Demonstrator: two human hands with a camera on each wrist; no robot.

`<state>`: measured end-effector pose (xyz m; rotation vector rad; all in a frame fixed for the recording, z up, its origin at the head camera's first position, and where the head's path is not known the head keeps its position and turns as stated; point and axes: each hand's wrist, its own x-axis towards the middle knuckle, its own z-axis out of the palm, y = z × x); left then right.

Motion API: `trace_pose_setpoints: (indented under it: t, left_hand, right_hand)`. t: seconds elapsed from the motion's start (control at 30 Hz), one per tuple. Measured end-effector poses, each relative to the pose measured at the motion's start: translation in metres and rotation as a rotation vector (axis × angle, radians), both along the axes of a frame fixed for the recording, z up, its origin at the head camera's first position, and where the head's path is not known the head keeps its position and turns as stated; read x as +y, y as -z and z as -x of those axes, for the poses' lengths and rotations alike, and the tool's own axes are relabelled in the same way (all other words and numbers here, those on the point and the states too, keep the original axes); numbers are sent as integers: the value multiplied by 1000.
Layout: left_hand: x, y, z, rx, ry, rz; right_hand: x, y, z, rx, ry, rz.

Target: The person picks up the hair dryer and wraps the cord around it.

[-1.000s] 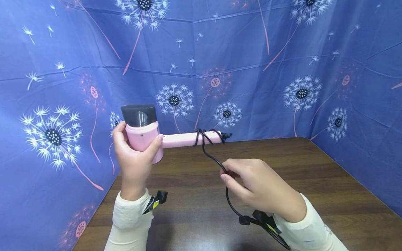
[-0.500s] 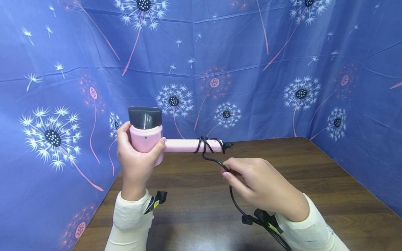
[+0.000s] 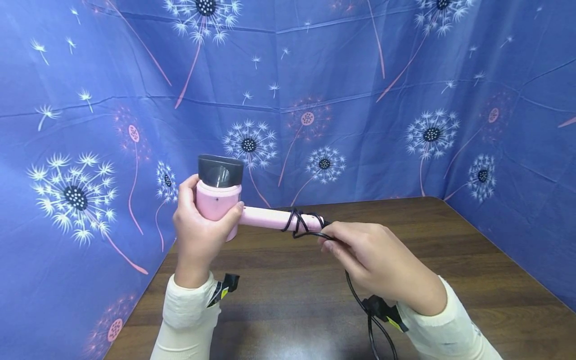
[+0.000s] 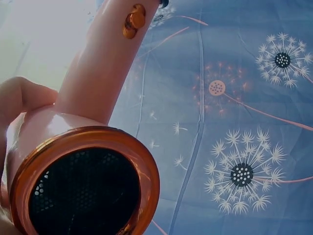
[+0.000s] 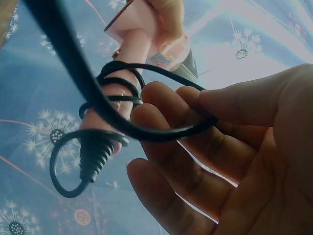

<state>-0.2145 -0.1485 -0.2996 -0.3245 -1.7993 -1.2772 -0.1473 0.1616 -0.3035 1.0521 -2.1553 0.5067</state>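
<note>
A pink hair dryer [image 3: 216, 202] with a dark nozzle [image 3: 220, 171] is held above the table, its handle [image 3: 265, 217] pointing right and slightly down. My left hand [image 3: 200, 235] grips the dryer's body, thumb in front. In the left wrist view its copper-rimmed rear grille [image 4: 83, 188] and gold switch [image 4: 134, 20] show. The black power cord [image 5: 166, 134] winds in several loops round the handle's end, near the ribbed cord sleeve [image 5: 95, 152]. Just beside that end, my right hand [image 3: 369, 255] pinches the cord between thumb and fingers. The rest of the cord hangs below it.
A brown wooden table [image 3: 279, 290] lies beneath both hands. Blue dandelion-print cloth [image 3: 360, 65] hangs at the back and along both sides. Black straps [image 3: 225, 290] with small cameras sit on the cream sleeves [image 3: 184, 320].
The hair dryer has moved right, and its handle end has tipped down toward my right hand. My right hand has shifted slightly, bringing the pinched cord close to the handle's end.
</note>
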Motion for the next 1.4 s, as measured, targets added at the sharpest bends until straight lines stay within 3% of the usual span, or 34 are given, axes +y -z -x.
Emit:
trace_pose_setpoints:
  t: [0.23, 0.57, 0.93, 1.4]
  left_hand:
    - [-1, 0, 0, -23, 21, 36]
    - [-3, 0, -1, -100, 116, 92]
    - [-4, -1, -3, -188, 259, 118]
    - [-4, -4, -7, -263, 458, 40]
  right_hand:
    - [3, -3, 0, -9, -3, 9]
    - [6, -4, 4, 109, -13, 26]
    - [9, -6, 3, -13, -7, 37]
    - [6, -3, 6, -70, -49, 79]
